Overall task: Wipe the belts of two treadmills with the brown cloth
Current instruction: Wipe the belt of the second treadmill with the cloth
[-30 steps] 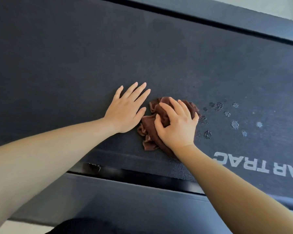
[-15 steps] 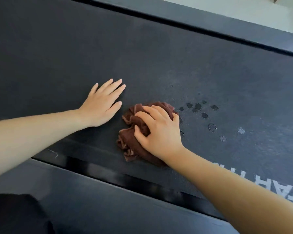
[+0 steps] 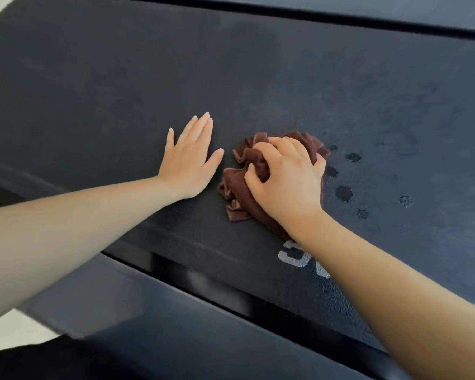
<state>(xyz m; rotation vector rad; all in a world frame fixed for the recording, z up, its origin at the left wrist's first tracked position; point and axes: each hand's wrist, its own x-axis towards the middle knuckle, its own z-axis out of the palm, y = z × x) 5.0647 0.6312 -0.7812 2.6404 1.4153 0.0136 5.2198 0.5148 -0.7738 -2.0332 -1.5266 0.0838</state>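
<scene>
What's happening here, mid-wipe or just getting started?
Mid-wipe, it seems. A person's right hand grips the bunched brown cloth, its fingers curled into it, and presses it on the treadmill belt. The left hand lies flat on the belt beside the cloth, not touching it. Several dark spots sit just right of the cloth, not yet wiped. White lettering shows near the right forearm.

Flat belt (image 3: 176, 64) open ahead and left; side rail (image 3: 148, 311) along near edge.
</scene>
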